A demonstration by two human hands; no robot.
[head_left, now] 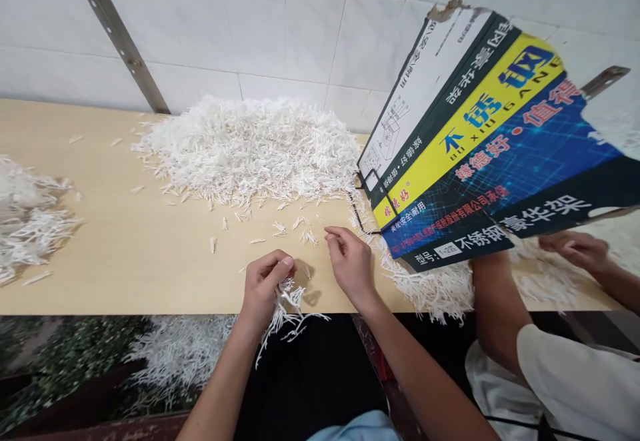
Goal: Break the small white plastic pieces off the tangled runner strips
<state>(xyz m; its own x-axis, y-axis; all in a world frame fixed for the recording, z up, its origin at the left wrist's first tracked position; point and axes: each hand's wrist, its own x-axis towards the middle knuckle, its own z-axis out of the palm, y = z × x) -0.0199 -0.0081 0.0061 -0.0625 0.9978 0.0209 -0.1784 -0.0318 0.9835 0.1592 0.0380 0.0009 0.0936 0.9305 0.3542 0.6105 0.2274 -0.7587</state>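
My left hand (265, 288), closed above the front of the board, grips a bunch of thin white branching sprigs (289, 308) that hangs past the front edge. Beside it to the right, my right hand (351, 261) is half curled, with a small gap between thumb and index finger and nothing visible in it. Just beyond its fingertips lie a few short white pieces (309, 236). Behind both hands, a big heap of the same short white pieces (250, 148) rests against the tiled wall.
A printed cardboard sheet (480, 134) stands tilted at the right, tied with black cord. Another person's hand (575, 249) shows beyond it. More white pieces (30, 221) lie at the left of the wooden board (150, 254). White branches (185, 348) and green foliage (85, 361) sit below.
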